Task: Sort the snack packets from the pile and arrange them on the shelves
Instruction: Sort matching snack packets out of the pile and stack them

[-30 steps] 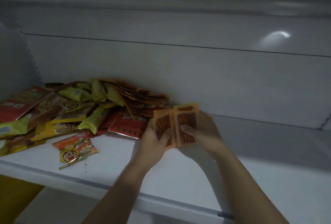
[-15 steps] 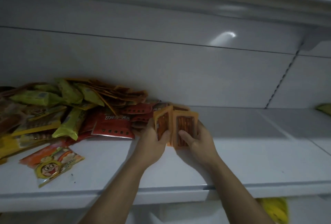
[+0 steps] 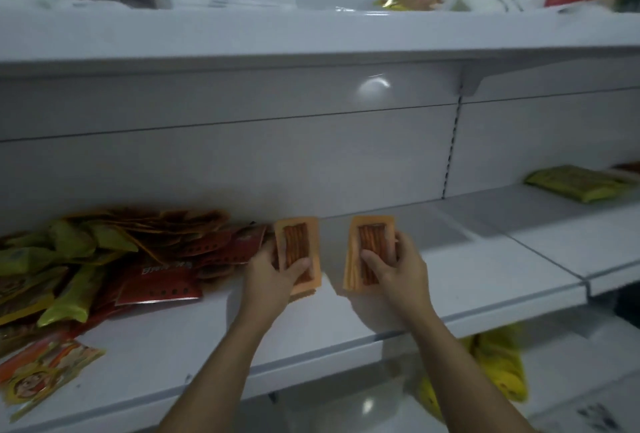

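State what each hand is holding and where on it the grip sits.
Left hand grips a stack of orange packets by its lower half, thumb across the front. Right hand grips a second stack likewise.

Glossy plastic snack packets (image 3: 131, 259) lie on the smooth white-painted shelf (image 3: 467, 269).

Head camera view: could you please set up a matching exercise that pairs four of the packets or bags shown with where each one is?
Things:
1. orange packets
2. red packet
3. green packet
4. yellow bag

Places:
A. on the right-hand section of the shelf
B. under the shelf, at the right
C. gripped by the left hand and the right hand
D. in the pile at the left

Pairs: 1-C, 2-D, 3-A, 4-B.
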Motion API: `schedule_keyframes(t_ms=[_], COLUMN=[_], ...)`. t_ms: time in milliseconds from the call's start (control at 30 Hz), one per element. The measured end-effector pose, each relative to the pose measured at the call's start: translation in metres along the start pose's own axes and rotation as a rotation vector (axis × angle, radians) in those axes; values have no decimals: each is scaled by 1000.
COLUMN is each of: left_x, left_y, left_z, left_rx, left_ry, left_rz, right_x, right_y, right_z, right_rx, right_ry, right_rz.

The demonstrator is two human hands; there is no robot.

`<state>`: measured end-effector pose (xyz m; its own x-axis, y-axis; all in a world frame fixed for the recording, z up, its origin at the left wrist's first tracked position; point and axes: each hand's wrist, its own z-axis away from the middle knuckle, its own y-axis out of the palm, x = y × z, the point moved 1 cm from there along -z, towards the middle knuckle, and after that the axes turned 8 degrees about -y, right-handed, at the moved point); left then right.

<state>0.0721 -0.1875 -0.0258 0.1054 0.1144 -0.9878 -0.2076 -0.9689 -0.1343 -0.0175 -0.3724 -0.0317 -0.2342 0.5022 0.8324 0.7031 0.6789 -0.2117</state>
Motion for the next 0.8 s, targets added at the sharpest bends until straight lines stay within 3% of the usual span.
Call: schedule_keyframes(t_ms=[267,633,800], left_x=[-37,-59,-62], left_y=[153,360,425], left_z=[49,153,202], left_rx=[214,575,737], left_ry=[56,189,124], left_rz=[26,-46,48], right_x=[-22,-62,-67], right_y=[-160,-385,-455], right_z=[9,96,127], right_rx=[-278,-653,-785], right_ry=[41,176,207], right_rz=[18,96,115])
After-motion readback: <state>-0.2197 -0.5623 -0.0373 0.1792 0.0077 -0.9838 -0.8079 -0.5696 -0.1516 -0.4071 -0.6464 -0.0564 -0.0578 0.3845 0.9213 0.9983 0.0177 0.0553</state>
